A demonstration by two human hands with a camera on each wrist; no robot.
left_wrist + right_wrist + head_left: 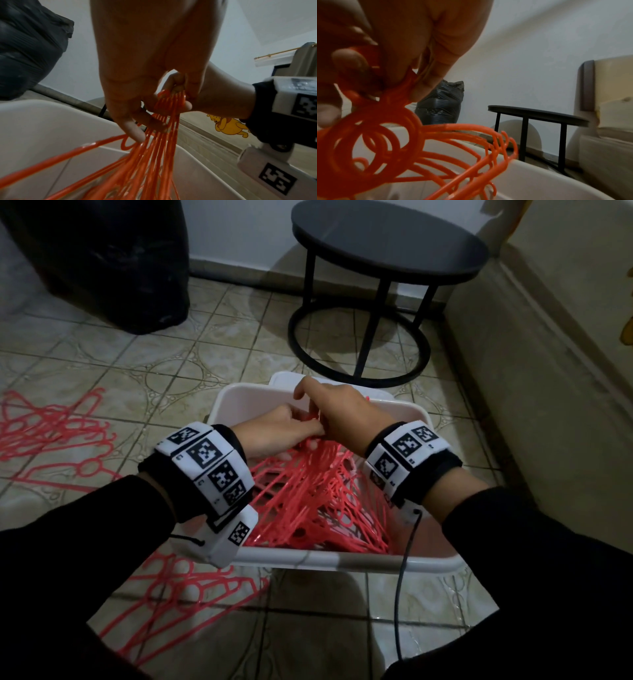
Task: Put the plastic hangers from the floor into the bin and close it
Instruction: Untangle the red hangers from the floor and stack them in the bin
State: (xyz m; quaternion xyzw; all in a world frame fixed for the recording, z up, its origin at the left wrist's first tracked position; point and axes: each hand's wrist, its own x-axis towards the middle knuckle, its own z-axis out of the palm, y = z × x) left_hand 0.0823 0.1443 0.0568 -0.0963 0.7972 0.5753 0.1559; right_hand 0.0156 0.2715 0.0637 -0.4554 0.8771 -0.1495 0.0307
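Black sleeves and those tag-covered wristbands fill the bottom of the head view, and just past them both hands are over the white bin [346, 559] with a bunch of red hangers [318, 494]. Left hand [277, 429] has its fingers curled round the hook ends, and the right hand [339, 412] is pinching the same cluster of hooks from the other side, so the bundle hangs from the two hands meeting above the middle of the bin. The lower ends fan out down inside it.

What I'd worry about: the hooks are all threaded together up top, so letting go could leave one snagged on a finger and drag a few back out. The bundle also looks splayed wide, reaching close to the near rim of the bin; if the ends ride up over the rim, they'll probably stop it closing properly later. I can't pick out a lid for sure, only a pale edge sticking out behind the far rim of the bin.

Plenty left to do too. More loose hangers [54, 433] lie on the tiles well to the left of the bin, and another pile [178, 594] sits just in front of its near left corner. A round black table [387, 237] stands beyond the bin, a black bag [113, 261] off to the far left of it.
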